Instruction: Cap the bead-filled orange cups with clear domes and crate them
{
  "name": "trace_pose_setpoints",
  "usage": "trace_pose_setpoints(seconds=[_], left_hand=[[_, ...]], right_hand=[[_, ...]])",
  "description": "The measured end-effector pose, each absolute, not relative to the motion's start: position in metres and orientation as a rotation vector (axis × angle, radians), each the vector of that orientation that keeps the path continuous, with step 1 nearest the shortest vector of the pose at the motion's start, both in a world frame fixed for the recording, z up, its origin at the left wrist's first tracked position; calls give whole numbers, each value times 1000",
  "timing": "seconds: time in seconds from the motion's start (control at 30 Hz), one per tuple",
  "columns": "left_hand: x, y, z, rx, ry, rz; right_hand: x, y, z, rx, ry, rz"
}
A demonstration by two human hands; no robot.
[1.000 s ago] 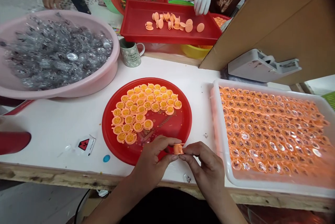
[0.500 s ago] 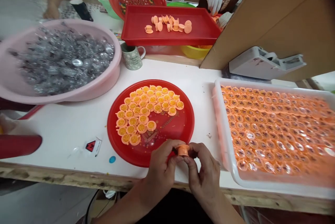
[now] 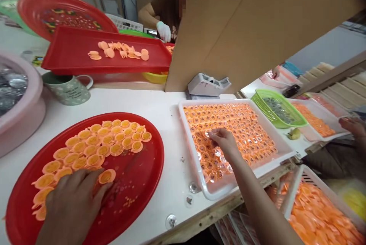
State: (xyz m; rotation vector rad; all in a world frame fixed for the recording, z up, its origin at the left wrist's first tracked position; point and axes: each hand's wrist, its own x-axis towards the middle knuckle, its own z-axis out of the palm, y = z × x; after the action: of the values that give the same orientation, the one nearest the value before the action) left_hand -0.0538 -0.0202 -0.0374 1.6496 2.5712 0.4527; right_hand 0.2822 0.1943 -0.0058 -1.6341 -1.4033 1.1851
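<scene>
My left hand [image 3: 76,203] is over the round red tray [image 3: 134,195], thumb and index finger closed at the edge of a small orange toy cup and saucer [image 3: 106,176] with a yellow filling. Several similar cups [image 3: 93,149] stand in rows on that tray, some hidden under my hand. Over at the white tray [image 3: 191,161], my right hand [image 3: 225,144] pinches an orange toy cup with a shiny clear top [image 3: 207,133]. Beneath and around it are packed rows of orange cups with clear tops [image 3: 228,117].
Clear round pieces [image 3: 170,221] lie on the white table near its front edge. A mug [image 3: 67,90] and a pink tub [image 3: 31,103] stand left. Behind are a red rectangular tray [image 3: 71,54], a tape dispenser [image 3: 207,84] and cardboard [image 3: 223,27]. A co-worker's gloved hand [image 3: 164,31] shows beyond.
The view has swung right. My hands, earlier together on one orange cup, are now apart: the left at the red tray, the right over the white tray. Clear pieces at the table edge have come into view.
</scene>
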Motion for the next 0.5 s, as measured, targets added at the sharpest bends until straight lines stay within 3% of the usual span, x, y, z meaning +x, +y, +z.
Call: trace_pose_setpoints(seconds=[0.13,0.37,0.5], left_hand=[[-42,-22,-37,1763,2666,130],[-49,-21,-40,1660,2511,146],[-37,-19,-32,1625,2500,199]], right_hand=[[276,227,-29,-1696,-1479,1219],[258,239,-25,-1739,-1630,1109],[263,196,-3,-1731,-1689,976]])
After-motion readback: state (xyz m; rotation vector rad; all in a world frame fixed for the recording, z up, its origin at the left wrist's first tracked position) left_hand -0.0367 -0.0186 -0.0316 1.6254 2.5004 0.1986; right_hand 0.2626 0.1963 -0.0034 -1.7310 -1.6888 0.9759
